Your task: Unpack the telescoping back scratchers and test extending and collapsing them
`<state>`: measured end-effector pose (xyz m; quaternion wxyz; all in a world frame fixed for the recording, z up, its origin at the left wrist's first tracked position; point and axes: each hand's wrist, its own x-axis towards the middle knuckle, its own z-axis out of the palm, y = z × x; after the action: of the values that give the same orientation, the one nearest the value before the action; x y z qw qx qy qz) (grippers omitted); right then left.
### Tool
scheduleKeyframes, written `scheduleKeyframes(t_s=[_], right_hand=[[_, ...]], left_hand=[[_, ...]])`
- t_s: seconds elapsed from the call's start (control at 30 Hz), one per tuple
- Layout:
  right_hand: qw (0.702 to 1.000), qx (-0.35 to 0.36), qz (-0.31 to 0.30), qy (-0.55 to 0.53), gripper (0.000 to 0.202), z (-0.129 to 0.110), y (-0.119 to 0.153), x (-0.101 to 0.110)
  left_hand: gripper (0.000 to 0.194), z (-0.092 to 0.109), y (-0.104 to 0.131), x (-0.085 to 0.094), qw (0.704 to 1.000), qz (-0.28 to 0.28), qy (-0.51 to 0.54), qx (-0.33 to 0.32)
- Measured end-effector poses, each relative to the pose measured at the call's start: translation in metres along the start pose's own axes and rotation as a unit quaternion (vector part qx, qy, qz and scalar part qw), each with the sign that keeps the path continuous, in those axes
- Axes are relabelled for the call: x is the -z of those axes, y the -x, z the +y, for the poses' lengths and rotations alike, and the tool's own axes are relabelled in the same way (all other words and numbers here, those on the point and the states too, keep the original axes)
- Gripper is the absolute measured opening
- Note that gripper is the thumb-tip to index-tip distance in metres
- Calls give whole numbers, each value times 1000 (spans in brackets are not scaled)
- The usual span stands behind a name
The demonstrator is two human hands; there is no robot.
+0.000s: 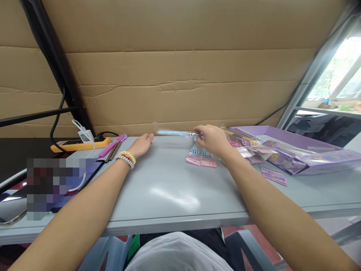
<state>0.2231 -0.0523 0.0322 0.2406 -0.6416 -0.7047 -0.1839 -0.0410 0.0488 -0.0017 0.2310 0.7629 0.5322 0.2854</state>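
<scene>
A light blue stick (172, 133) in clear wrapping lies level above the back of the desk. My right hand (210, 138) is closed on its right end, fingers pinched together. My left hand (143, 144) is near the stick's left end, a small gap apart, resting low by the desk's back edge. Its fingers are loosely stretched, partly hidden, and nothing shows in them. Below my right hand lie two wrapped packs with blue fan-shaped heads (194, 150) and pink cards (208, 162). More wrapped pink and yellow pieces (248, 142) are piled to its right.
On the right stands an open purple box (293, 141), with a loose pink-purple card (273, 176) before it. At left are a yellow power strip (81, 144) with a white charger (86, 134), and pink-handled sticks (108, 149). Cardboard (180, 90) walls the back of the grey desk (175, 180).
</scene>
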Motion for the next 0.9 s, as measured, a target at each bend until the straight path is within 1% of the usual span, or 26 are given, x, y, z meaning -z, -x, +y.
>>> scheduleKeyframes(t_s=[0.03,0.07,0.1,0.17,0.2,0.23,0.33,0.43,0.53,0.6,0.67,0.8,0.9], right_hand=[[999,31,11,-5,32,-3,1,-1],[998,62,22,-14,30,-5,2,-2],[995,93,31,-29,28,-6,2,-3],[985,147,47,-74,27,-4,2,-7],[979,167,52,-101,27,-3,2,-9],[973,183,55,-128,26,-3,2,-11],[955,220,37,-197,26,-10,4,-17],[934,269,-7,-234,28,-28,10,-23],[914,310,-52,-255,29,-47,16,-30],[906,319,-76,-267,29,-55,19,-35],[903,317,-96,-274,30,-59,21,-39],[903,306,-111,-281,31,-61,23,-45],[901,305,-117,-284,31,-62,24,-46]], left_hand=[[58,-1,-2,4,998,20,60,32],[60,-2,-2,8,991,25,120,57],[61,-2,-2,12,982,17,176,72],[61,0,1,16,957,-29,277,79],[60,2,3,16,946,-59,310,76],[60,5,6,14,940,-87,321,70],[62,17,15,-1,935,-149,319,52],[61,31,23,-16,930,-182,320,21],[53,39,30,-23,937,-182,298,-25],[46,41,32,-24,945,-179,272,-43],[41,41,33,-25,951,-167,258,-37],[36,39,31,-29,959,-140,246,2],[30,40,30,-31,955,-145,260,21]])
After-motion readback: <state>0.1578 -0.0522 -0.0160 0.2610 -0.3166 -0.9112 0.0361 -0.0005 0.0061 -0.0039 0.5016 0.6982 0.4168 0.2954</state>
